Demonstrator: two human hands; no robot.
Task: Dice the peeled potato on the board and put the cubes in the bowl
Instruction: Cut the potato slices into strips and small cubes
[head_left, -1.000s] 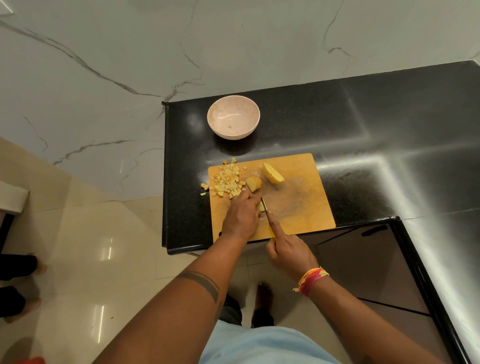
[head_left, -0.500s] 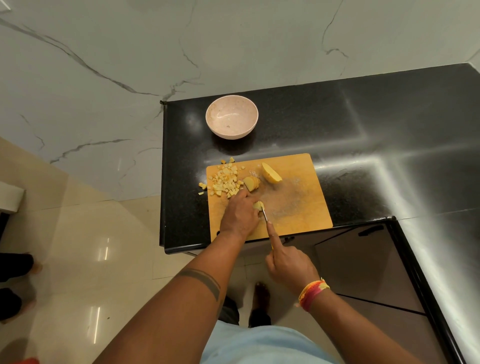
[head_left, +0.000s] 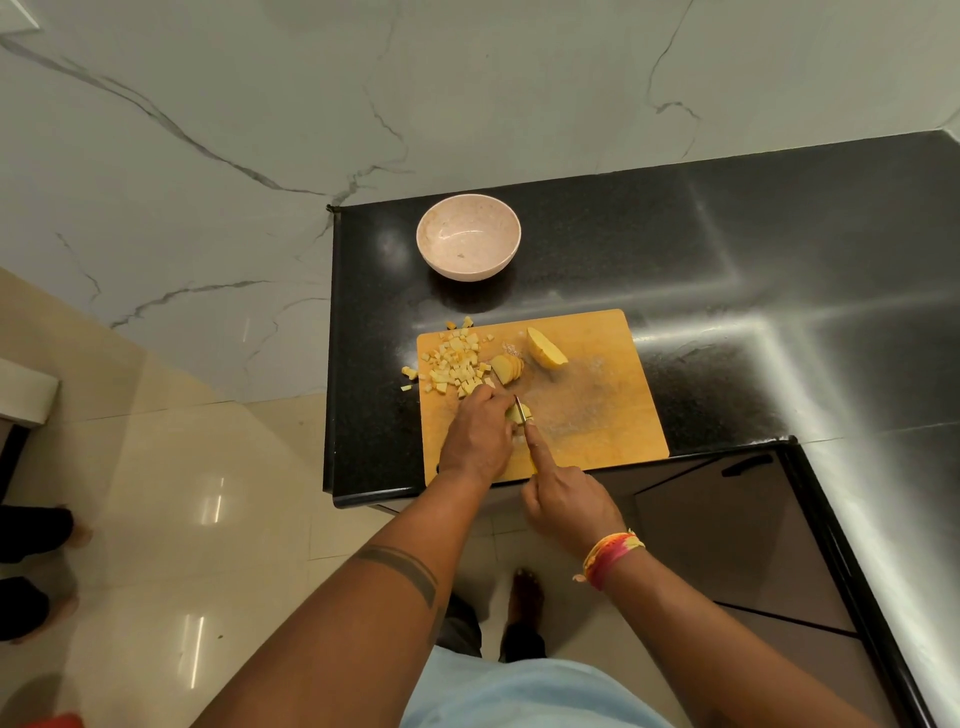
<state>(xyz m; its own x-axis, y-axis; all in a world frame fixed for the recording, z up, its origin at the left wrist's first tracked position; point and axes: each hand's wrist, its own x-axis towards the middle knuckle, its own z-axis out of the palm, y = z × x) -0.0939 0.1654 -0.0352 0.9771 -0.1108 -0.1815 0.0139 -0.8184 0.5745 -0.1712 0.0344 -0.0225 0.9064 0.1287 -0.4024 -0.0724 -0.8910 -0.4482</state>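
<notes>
A wooden cutting board (head_left: 602, 384) lies on the black counter. My left hand (head_left: 478, 439) holds a small stack of potato slices (head_left: 519, 413) down near the board's front. My right hand (head_left: 561, 493) grips a knife (head_left: 518, 404), index finger stretched along the blade, which is set into that stack. A pile of potato cubes (head_left: 454, 364) lies at the board's left, with two or three cubes on the counter beside it. A fan of slices (head_left: 508, 368) and a potato wedge (head_left: 545, 349) lie behind. The pink bowl (head_left: 467, 243) stands empty beyond the board.
The black counter (head_left: 727, 260) runs right and turns toward me along the right side; its left edge drops to a tiled floor. A dark cabinet front (head_left: 727, 530) with a handle is below the board. Another person's feet (head_left: 72, 535) show at far left.
The knife has moved forward into the potato stack under my left hand, and my right hand has slid toward the board with it. The rest of the potato and the bowl have not moved.
</notes>
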